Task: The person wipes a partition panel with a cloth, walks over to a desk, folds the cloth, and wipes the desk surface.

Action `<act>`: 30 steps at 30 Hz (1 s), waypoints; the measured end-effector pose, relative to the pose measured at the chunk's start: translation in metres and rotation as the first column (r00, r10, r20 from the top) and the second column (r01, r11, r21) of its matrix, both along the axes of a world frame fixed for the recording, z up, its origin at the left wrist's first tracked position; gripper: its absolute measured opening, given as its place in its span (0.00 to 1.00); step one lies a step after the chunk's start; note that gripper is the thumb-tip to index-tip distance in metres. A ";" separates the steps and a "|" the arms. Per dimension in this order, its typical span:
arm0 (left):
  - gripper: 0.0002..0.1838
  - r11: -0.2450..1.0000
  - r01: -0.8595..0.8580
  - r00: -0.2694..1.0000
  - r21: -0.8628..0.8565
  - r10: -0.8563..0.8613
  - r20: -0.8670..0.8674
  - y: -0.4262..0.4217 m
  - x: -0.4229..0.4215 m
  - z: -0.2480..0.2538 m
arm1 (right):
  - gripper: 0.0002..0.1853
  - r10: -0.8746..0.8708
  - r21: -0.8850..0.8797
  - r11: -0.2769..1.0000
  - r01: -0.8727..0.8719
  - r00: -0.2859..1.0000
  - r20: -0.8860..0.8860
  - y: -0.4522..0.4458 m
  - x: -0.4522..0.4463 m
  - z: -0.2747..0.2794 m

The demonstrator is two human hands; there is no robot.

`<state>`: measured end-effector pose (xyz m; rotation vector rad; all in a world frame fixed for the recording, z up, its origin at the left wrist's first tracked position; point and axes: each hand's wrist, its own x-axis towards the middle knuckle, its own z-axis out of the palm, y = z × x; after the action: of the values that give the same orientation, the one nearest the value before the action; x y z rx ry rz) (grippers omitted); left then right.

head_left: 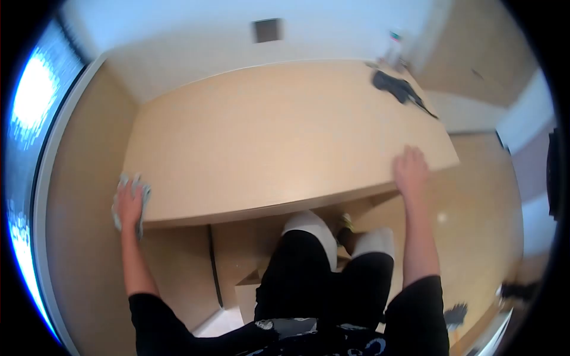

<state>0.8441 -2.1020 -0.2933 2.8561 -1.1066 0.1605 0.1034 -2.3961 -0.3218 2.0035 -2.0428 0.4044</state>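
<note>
A light wood desk [279, 136] fills the middle of the view. At its front left corner, against the side panel, my left hand [129, 204] is closed on a pale grey-green cloth [144, 193], which bunches out around the fingers. My right hand [411, 169] lies on the desktop near the front right corner, fingers on the surface and holding nothing. A dark grey, blurred item [392, 86], possibly a glove, rests near the back right edge. Behind it stands a clear bottle [393, 50] with a green cap.
A wood panel [89, 172] and a bright window [35, 101] border the left side. My knees are under the desk's front edge, beside a dark cable [214, 267] and an open box [246, 291]. A grey, bristly or glove-like item [456, 314] is at lower right.
</note>
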 end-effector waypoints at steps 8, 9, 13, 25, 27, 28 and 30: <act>0.30 0.990 0.142 0.989 -0.027 -0.143 -0.037 -0.023 -0.073 -0.010 | 0.30 0.012 -0.178 0.984 0.003 0.997 0.080 0.006 0.006 -0.003; 0.30 0.977 0.212 0.977 -0.024 -0.212 -0.030 -0.032 -0.093 -0.010 | 0.30 0.033 -0.176 0.984 -0.016 0.995 0.092 0.007 0.005 -0.002; 0.33 0.913 0.407 0.913 0.034 -0.406 -0.032 -0.071 -0.214 0.001 | 0.29 0.148 0.205 0.954 -0.219 0.938 0.313 -0.015 -0.054 0.038; 0.41 0.314 0.947 0.321 0.071 -0.937 -0.137 -0.256 -0.595 0.042 | 0.28 0.070 -0.262 0.964 0.032 0.926 0.371 -0.080 -0.193 -0.020; 0.42 0.231 0.971 0.237 0.059 -0.962 -0.134 -0.285 -0.643 0.039 | 0.28 0.179 -0.355 0.934 0.036 0.814 0.552 -0.071 -0.194 -0.027; 0.42 0.194 0.980 0.199 0.054 -0.971 -0.130 -0.300 -0.666 0.039 | 0.27 0.236 -0.406 0.912 0.052 0.744 0.625 -0.064 -0.195 -0.030; 0.41 0.135 0.990 0.138 0.037 -0.984 -0.110 -0.324 -0.710 0.037 | 0.26 0.255 -0.420 0.905 0.072 0.698 0.669 -0.025 -0.196 -0.038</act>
<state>0.1345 -2.4265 -0.2560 1.4441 -2.7289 -0.0934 -0.0928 -2.4206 -0.3599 1.8199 -1.9477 1.7319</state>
